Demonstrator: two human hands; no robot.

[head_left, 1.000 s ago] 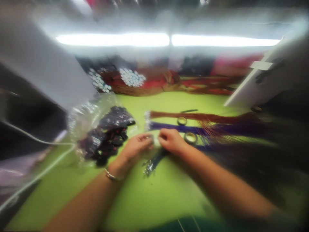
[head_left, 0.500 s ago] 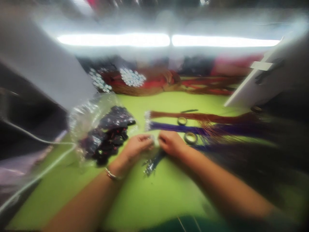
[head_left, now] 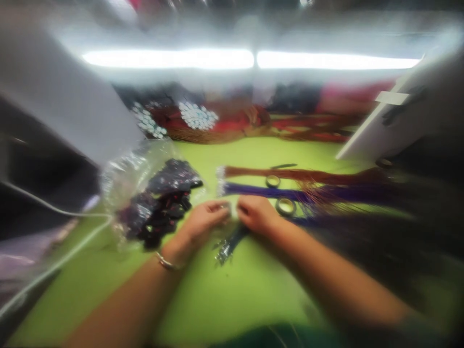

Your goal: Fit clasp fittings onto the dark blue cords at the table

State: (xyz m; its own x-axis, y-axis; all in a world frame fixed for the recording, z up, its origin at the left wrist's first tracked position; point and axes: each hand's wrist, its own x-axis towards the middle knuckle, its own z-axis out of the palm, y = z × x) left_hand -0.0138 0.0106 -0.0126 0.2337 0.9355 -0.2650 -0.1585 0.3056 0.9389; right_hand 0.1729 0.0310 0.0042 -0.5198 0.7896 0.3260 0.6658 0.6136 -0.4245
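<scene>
My left hand [head_left: 209, 217] is closed in a pinch on something small and pale, too blurred to name. Close to its right, my right hand [head_left: 256, 212] has its fingers curled; what they hold is hidden. A dark wire bundle [head_left: 237, 237] comes out below my right hand, with shiny metal ends [head_left: 224, 252] on the green surface [head_left: 232, 299]. Beyond the hands lie a purple wire bundle [head_left: 253, 191] and a reddish-brown wire bundle [head_left: 250, 172], both with white ends at the left. A tape roll [head_left: 286, 207] sits right of my right hand.
An open clear plastic bag [head_left: 119, 174] with black parts [head_left: 170, 198] lies at the left. A smaller tape roll [head_left: 273, 181] rests between the wire bundles. Red and brown wires [head_left: 239, 125] lie along the back. A white cord [head_left: 58, 263] crosses the left side. Upright panels flank the surface.
The view has shifted very slightly. Both hands keep nearly the same place and pose; nothing has clearly been taken hold of or let go.
</scene>
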